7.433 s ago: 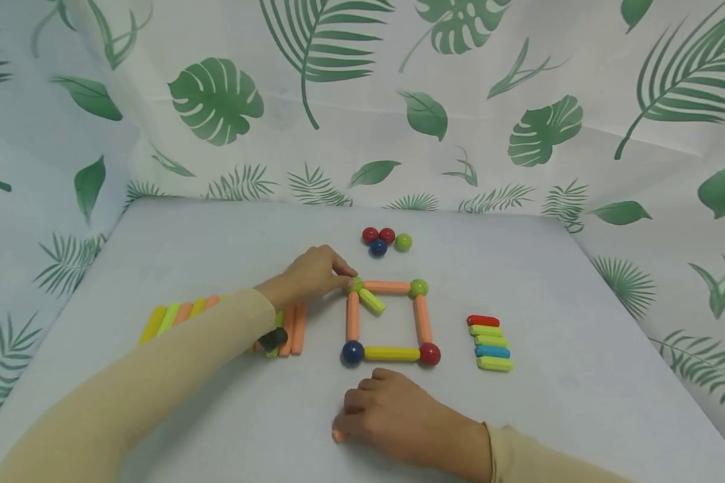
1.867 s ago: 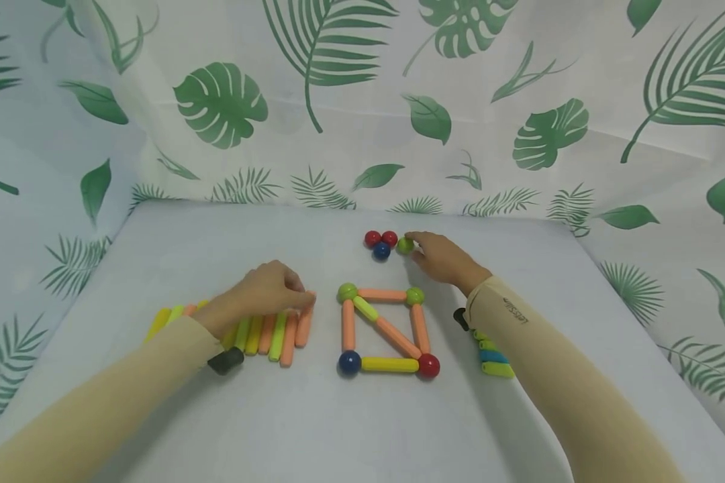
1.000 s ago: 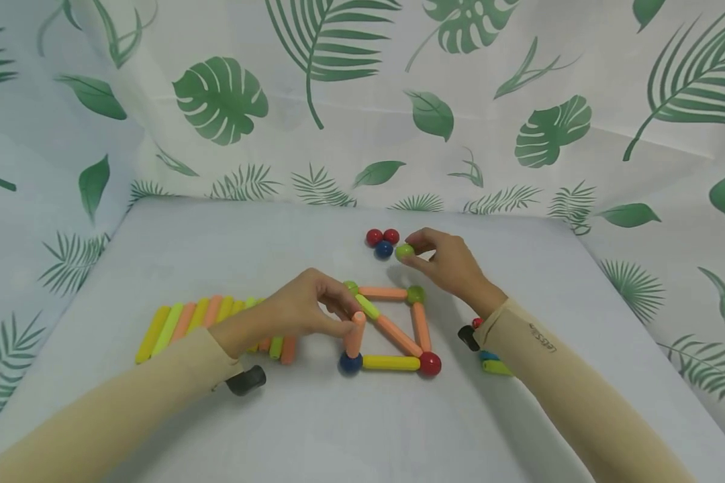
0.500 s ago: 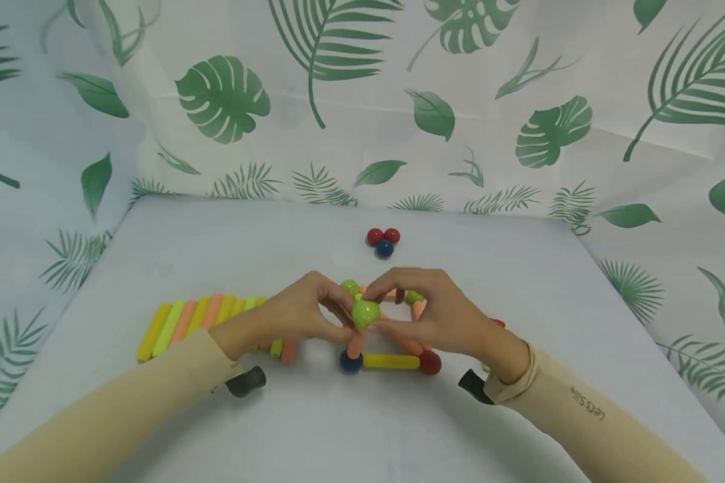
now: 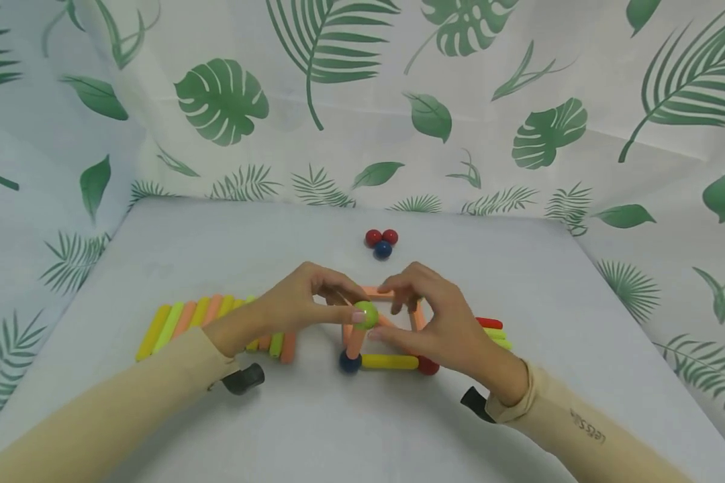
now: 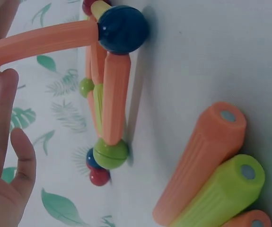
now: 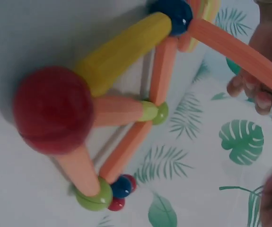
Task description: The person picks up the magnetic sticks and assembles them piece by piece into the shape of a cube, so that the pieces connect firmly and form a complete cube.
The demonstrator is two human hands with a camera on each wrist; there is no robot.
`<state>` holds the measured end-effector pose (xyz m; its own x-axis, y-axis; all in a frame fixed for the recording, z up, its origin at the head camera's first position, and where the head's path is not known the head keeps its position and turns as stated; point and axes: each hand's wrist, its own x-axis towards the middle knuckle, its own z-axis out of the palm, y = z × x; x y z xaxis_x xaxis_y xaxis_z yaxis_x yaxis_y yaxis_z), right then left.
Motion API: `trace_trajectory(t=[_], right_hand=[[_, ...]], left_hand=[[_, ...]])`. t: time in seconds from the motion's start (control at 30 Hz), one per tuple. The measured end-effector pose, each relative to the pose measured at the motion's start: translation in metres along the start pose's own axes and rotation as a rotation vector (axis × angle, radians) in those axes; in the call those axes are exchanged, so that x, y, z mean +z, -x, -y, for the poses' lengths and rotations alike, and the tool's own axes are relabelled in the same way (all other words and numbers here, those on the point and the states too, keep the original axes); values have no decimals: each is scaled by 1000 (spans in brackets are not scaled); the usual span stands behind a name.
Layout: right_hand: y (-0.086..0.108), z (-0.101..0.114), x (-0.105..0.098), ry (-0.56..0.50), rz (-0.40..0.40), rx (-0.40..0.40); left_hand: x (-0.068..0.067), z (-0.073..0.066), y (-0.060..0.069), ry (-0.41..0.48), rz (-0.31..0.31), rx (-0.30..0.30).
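My left hand (image 5: pixel 296 305) pinches a light green ball (image 5: pixel 370 314), its thumb across the front. Below the ball an orange stick (image 7: pixel 240 54) rises at a slant from the dark blue corner ball (image 5: pixel 350 363), as the right wrist view shows. My right hand (image 5: pixel 444 322) is at the ball's right, thumb tip close to or touching it, fingers lifted off. Under both hands lies a square of sticks and balls, with a yellow stick (image 5: pixel 389 362) in front, a red ball (image 7: pixel 53 109) at one corner and a diagonal inside. The hands partly cover it in the head view.
Loose yellow, green and orange sticks (image 5: pixel 184 322) lie in a row at left. Several short sticks (image 5: pixel 489 324) are at right, partly behind my right hand. Two red balls (image 5: pixel 373 237) and a blue ball (image 5: pixel 383 250) sit at the back.
The left hand took an orange stick from the row and stood it on the blue corner ball. My right hand brought the green ball from the back onto it, then its fingers came off.
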<state>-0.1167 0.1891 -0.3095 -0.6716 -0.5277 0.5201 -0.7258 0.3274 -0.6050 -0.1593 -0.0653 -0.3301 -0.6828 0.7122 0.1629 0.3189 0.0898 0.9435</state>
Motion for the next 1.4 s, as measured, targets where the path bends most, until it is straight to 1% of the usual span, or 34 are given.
trace_trajectory(t=[0.07, 0.1, 0.13, 0.17, 0.23, 0.27, 0.3, 0.37, 0.43, 0.47, 0.53, 0.6, 0.73, 0.87, 1.0, 1.1, 1.23, 1.3, 1.4], right_hand=[[9, -2, 5, 7, -69, -81], [13, -2, 8, 20, -80, -134], [17, -3, 13, 33, -76, -194], [21, -3, 19, 60, -50, -252], [29, -1, 31, 135, 58, -327], [32, 1, 37, 163, 132, -334], [34, 4, 43, 197, 211, -331], [38, 10, 54, 275, 380, -288], [39, 15, 66, 355, 522, -255], [39, 17, 72, 385, 580, -237], [38, 20, 84, 454, 649, -243], [36, 21, 94, 497, 670, -245], [29, 24, 107, 579, 664, -222], [24, 23, 112, 645, 680, -197], [22, 25, 112, 689, 705, -187], [23, 32, 109, 698, 706, -256], [23, 43, 101, 647, 731, -411], [24, 46, 98, 639, 744, -470], [24, 46, 96, 679, 726, -506]], left_hand=[[0, -2, -1, -1, 4, 21], [0, -2, -1, -5, 7, 24], [-1, -3, -2, -12, 8, 30], [-1, -4, -2, -12, 10, 39], [-3, -4, -3, -13, 19, 55], [-4, -5, -3, -7, 21, 59], [-4, -5, -3, -5, 22, 58], [-6, -5, -3, 7, 27, 60], [-8, -4, -3, 19, 32, 56], [-9, -4, -3, 24, 36, 53], [-10, -3, -3, 33, 42, 51], [-11, -3, -4, 40, 48, 56], [-12, -3, -5, 40, 53, 48], [-13, -3, -5, 28, 56, 33], [-12, -4, -6, 34, 60, 32], [-12, -3, -7, 37, 65, 41], [-11, -2, -8, 19, 67, 58], [-10, -2, -9, 9, 66, 69], [-9, -2, -9, 4, 64, 70]])
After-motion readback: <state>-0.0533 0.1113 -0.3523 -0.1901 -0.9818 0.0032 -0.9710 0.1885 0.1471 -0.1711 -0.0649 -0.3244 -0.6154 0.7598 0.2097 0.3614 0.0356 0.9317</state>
